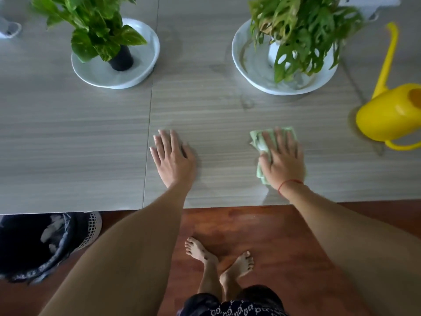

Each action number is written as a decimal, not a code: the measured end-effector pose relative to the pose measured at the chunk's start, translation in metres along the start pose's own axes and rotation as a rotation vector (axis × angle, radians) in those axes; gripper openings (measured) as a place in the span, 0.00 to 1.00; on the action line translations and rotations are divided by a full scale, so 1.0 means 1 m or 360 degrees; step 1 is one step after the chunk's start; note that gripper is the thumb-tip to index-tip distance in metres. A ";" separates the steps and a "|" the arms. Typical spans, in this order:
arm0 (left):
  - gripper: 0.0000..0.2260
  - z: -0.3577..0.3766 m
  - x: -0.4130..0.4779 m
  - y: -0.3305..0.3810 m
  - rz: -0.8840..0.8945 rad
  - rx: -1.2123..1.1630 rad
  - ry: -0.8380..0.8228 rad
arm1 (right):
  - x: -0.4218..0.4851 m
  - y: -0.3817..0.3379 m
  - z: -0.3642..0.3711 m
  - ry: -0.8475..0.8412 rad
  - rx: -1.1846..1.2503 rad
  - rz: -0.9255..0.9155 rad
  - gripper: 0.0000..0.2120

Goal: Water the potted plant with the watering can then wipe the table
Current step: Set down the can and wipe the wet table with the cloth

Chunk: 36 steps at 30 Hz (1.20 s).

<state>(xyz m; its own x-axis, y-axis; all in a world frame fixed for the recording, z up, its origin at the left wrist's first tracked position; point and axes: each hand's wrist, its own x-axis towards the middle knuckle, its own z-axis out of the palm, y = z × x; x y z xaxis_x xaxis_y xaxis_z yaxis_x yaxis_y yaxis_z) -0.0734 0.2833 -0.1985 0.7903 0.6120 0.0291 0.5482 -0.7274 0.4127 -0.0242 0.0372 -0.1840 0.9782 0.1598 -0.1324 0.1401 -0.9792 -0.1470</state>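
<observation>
Now, at ten o'clock from the left hand (173,156), the left potted plant (98,30) stands in its white dish (141,74), well apart from the wiping. That hand lies flat on the table (68,133), fingers straight, holding nothing; it looks like a brace.

At twelve o'clock from the right hand (282,160) the right potted plant (303,35) sits in a white bowl (250,71), leaves drooping over the near rim. Damp marks (248,103) lie between bowl and hand.

The right hand presses the green cloth (257,137) flat under straight fingers, not curled round it, near the table's front edge. The yellow watering can (387,115) stands at two o'clock from it.

A broad stroke rightward could knock the can; a stroke toward twelve could nudge the bowl or snag leaves. Merely pressed, the cloth may bunch or slip from under the palm.
</observation>
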 end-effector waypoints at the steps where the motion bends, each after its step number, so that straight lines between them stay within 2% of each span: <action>1: 0.24 0.002 0.000 -0.001 0.0006 0.0030 0.0033 | 0.006 0.006 -0.002 -0.0003 0.0003 0.0084 0.31; 3: 0.24 0.006 0.002 0.000 0.0027 0.0081 0.0096 | 0.022 -0.003 -0.001 0.0045 0.0048 0.0261 0.30; 5: 0.24 0.008 0.002 -0.001 0.0008 0.0085 0.0085 | 0.036 -0.031 0.002 0.0041 0.0115 0.0311 0.28; 8: 0.24 0.008 0.001 0.001 0.0037 0.0086 0.0073 | 0.035 -0.080 0.012 -0.0038 0.0132 0.0062 0.27; 11: 0.24 0.001 0.001 0.000 0.0056 0.0136 0.0019 | -0.005 -0.104 0.023 -0.0011 0.0192 -0.0224 0.28; 15: 0.23 -0.004 -0.008 0.018 0.0031 0.0147 -0.0066 | -0.050 -0.061 0.022 0.0005 0.0232 -0.0425 0.28; 19: 0.24 0.012 -0.038 0.050 0.0108 0.0097 -0.0149 | -0.061 0.018 0.016 0.0156 0.0125 -0.0178 0.27; 22: 0.25 0.018 -0.042 0.051 0.0088 0.0113 -0.0107 | -0.043 0.066 0.003 0.0141 0.0074 0.0100 0.30; 25: 0.24 0.022 -0.041 0.048 0.0101 0.0114 -0.0030 | -0.019 0.062 -0.001 0.0186 0.0129 0.0446 0.32; 27: 0.25 0.022 -0.041 0.050 0.0098 0.0113 -0.0043 | -0.010 0.033 0.002 0.0216 0.0184 0.0513 0.32; 32: 0.24 0.019 -0.041 0.047 0.0119 0.0111 -0.0105 | -0.028 -0.027 0.014 0.0121 0.0218 0.0053 0.30; 36: 0.24 0.017 -0.041 0.046 0.0129 0.0114 -0.0165 | -0.059 -0.005 0.021 0.0123 0.0189 -0.0211 0.28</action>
<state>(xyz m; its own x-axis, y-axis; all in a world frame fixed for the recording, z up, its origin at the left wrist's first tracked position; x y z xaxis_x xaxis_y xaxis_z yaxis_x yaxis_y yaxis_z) -0.0757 0.2198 -0.1961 0.8547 0.5179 -0.0362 0.4967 -0.7956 0.3468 -0.0863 0.0353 -0.1960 0.9620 0.2715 -0.0291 0.2536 -0.9278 -0.2736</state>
